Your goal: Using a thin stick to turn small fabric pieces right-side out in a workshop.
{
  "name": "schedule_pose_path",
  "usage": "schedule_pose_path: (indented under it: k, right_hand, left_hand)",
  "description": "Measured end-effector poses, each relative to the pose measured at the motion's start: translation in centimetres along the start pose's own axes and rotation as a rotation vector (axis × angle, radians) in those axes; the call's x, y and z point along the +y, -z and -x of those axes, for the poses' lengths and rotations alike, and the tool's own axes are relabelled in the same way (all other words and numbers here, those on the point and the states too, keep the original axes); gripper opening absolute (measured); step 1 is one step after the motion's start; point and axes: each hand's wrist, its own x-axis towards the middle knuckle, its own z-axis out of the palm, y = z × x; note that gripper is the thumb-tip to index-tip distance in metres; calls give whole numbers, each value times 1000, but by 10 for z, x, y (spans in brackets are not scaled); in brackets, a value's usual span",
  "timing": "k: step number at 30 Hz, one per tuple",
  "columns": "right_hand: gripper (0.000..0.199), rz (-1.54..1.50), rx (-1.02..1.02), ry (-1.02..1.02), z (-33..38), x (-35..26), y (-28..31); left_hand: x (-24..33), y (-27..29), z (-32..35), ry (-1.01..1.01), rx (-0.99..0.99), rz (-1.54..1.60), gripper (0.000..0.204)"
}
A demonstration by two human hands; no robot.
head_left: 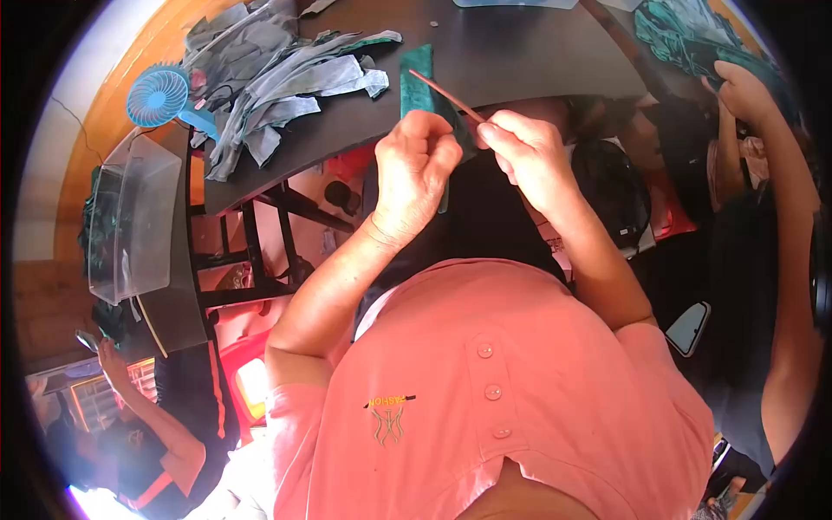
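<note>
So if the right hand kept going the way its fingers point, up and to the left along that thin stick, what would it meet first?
Probably the green fabric strip on the dark table, which the thin stick in the right hand already crosses; depth is unclear.

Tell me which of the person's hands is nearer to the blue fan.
Left. The left hand is right of the blue fan, across the grey cloth pile; the right hand is farther right.
</note>
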Motion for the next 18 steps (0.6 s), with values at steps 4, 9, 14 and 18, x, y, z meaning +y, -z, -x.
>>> schedule_pose_path:
  k: [4, 9, 14, 18]
  right_hand:
    - [37, 137, 25, -14, 20, -7, 10]
    - [37, 436, 6, 75, 32, -13, 16]
    - [41, 557, 20, 112, 32, -15, 14]
    - [40, 580, 29, 117, 30, -14, 12]
  left_hand:
    - [-11, 9, -6, 183, 140, 249, 8]
    - [-12, 12, -5, 84, 118, 116, 6]
    - [-16, 19, -8, -82, 89, -132, 5]
    - [-19, 18, -9, -242, 93, -370, 19]
